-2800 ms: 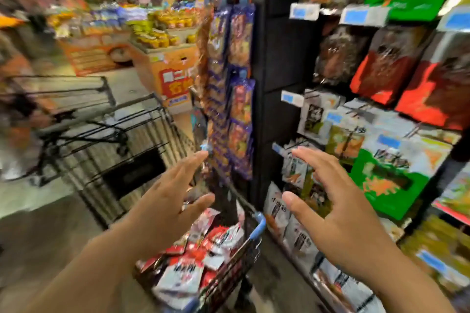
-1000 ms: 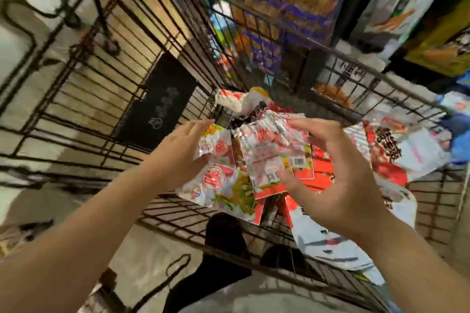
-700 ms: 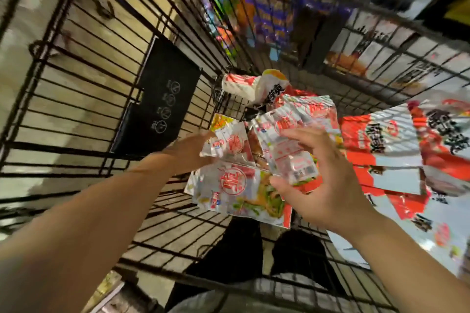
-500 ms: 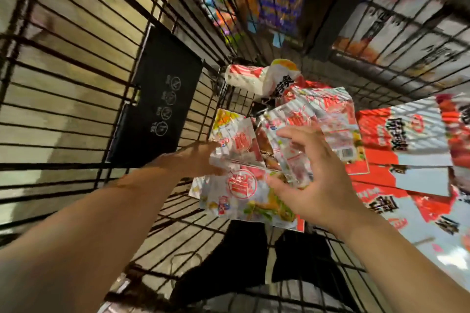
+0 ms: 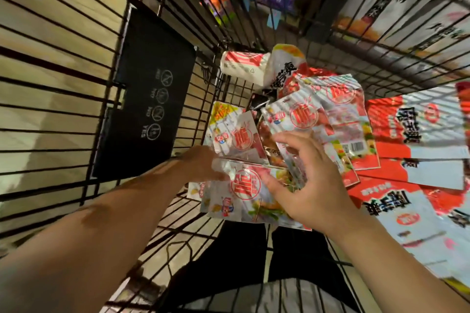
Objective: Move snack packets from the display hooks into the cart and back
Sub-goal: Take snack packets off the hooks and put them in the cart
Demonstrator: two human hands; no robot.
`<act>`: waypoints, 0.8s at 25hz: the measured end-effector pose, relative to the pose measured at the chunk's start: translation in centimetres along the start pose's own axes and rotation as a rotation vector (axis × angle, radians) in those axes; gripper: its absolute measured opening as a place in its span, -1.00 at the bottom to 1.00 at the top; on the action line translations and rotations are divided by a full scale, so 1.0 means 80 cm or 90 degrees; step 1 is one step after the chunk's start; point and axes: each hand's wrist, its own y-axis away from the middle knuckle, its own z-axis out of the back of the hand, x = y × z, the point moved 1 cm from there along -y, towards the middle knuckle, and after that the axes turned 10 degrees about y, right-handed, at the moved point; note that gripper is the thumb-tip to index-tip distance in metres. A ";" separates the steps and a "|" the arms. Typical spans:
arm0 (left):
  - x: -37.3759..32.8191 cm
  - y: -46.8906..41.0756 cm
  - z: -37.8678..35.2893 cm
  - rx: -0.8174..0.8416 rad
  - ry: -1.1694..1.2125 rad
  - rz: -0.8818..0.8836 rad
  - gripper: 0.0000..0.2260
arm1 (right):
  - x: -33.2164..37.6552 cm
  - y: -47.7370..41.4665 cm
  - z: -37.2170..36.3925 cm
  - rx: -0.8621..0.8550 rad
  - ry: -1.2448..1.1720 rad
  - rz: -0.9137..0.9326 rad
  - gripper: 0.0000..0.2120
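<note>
Packets (image 5: 240,138) sit in a loose fan in the middle of the frame, low inside the cart (image 5: 63,99). They're red-and-white with a round red logo.

From my end the left hand (image 5: 201,164) comes in from the lower left and has the fan by its left edge. The thumb is on top of the lowest packet and the fingers are tucked underneath out of sight, so I'm reading that as clamped on the packets.

The right hand (image 5: 311,185) comes in from the lower right and sits over the right side of the same fan. Its fingers are curved and splayed and the thumb lies on the lowest packet. Honestly can't tell whether it's pinching anything or only touching.

Right of the hands, bigger red-and-white bags (image 5: 412,132) lie overlapping on the cart bottom, out to the right edge of the frame. At top centre one more pack (image 5: 244,66) lies on its side near the far wire wall.

A black panel (image 5: 150,99) with round icons hangs on the wire wall, upper left of the hands. Through the wires I get pale floor (image 5: 50,20) on the left, blurry shelf stock (image 5: 396,7) at the top right, and dark trousers (image 5: 241,251) at bottom centre.
</note>
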 end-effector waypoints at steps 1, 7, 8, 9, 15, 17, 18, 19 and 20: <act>-0.003 0.001 0.001 0.022 0.021 0.011 -0.41 | -0.002 0.001 -0.001 -0.003 0.005 -0.006 -0.45; -0.028 0.022 0.002 0.034 0.202 -0.010 -0.83 | -0.020 0.007 -0.007 0.026 0.036 -0.045 -0.58; -0.038 0.031 0.004 0.031 0.224 -0.016 -0.80 | -0.023 0.007 -0.010 0.059 0.041 -0.058 -0.57; -0.047 0.039 0.009 0.031 0.236 -0.029 -0.81 | -0.028 0.005 -0.012 0.100 0.052 -0.071 -0.54; -0.102 0.101 0.039 0.084 0.128 -0.245 -0.78 | -0.053 -0.008 -0.037 0.427 0.107 -0.125 -0.34; -0.111 0.114 0.048 0.083 0.067 -0.247 -0.80 | -0.060 -0.009 -0.042 0.446 0.101 -0.101 -0.63; -0.113 0.120 0.054 0.084 0.060 -0.244 -0.81 | -0.063 -0.009 -0.041 0.446 0.098 -0.101 -0.75; -0.116 0.125 0.063 0.080 0.058 -0.240 -0.84 | -0.064 -0.009 -0.039 0.439 0.079 -0.103 -0.81; -0.118 0.130 0.072 0.069 0.053 -0.235 -0.86 | -0.065 -0.009 -0.037 0.425 0.050 -0.117 -0.82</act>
